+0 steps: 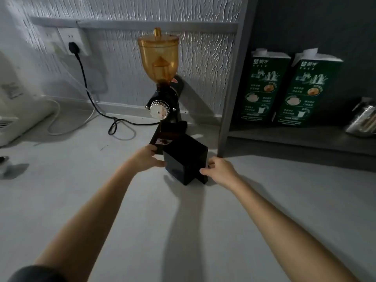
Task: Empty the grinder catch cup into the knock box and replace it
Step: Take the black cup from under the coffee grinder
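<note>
The black catch cup (184,162) stands tilted on the counter (183,231) just before the grinder (162,106), its dark inside unreadable. The left hand (147,159) and right hand (218,169) grip its opposite sides. The amber hopper (158,58) looks nearly empty; two green cartons (284,88) sit shelved

Two bare forearms show from elbow to hand, with no watch, band or ring to be seen on either. The left hand (147,158) and the right hand (220,170) are ungloved. At the left arm's upper end, in the bottom corner, sits the edge of a dark sleeve (36,273), short and plain.
</note>
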A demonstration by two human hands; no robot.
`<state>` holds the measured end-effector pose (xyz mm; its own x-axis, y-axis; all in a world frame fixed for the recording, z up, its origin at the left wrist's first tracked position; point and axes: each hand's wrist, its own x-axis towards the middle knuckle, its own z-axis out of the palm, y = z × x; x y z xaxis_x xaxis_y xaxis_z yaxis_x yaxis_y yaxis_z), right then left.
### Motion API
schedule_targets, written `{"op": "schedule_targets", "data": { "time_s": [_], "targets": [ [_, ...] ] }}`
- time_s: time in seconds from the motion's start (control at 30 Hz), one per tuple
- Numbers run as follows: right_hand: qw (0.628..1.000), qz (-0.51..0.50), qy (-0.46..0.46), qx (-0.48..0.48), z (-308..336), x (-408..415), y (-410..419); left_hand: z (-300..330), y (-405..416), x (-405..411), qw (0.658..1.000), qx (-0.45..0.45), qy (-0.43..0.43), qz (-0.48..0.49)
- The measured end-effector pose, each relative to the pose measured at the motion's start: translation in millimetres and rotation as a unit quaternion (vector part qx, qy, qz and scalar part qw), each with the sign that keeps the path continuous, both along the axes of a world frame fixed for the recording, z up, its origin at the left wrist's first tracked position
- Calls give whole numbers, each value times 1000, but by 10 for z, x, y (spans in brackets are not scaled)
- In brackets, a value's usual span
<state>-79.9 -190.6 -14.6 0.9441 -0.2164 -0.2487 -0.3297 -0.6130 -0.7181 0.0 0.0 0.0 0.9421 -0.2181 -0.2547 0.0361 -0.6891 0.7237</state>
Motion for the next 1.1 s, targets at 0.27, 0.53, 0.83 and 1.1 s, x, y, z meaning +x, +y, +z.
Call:
{"op": "schedule_targets", "data": {
  "time_s": [0.27, 0.53, 0.83, 1.1],
  "targets": [
    [999, 20, -12, 49, -151, 151, 56, -283, -87, 109, 995, -70, 63, -38],
    [996, 27, -46, 74, -192, 149, -13, -317, -109, 81, 987, -143, 54, -40],
    [988, -2, -111, 104, -29, -97, -239, -132, -333, -118, 986, -147, -47, -65],
    [969, -61, -126, 204, 135, -525, -674, 47, -808, -410, 982, -142, -86, -93]
  ]
}}
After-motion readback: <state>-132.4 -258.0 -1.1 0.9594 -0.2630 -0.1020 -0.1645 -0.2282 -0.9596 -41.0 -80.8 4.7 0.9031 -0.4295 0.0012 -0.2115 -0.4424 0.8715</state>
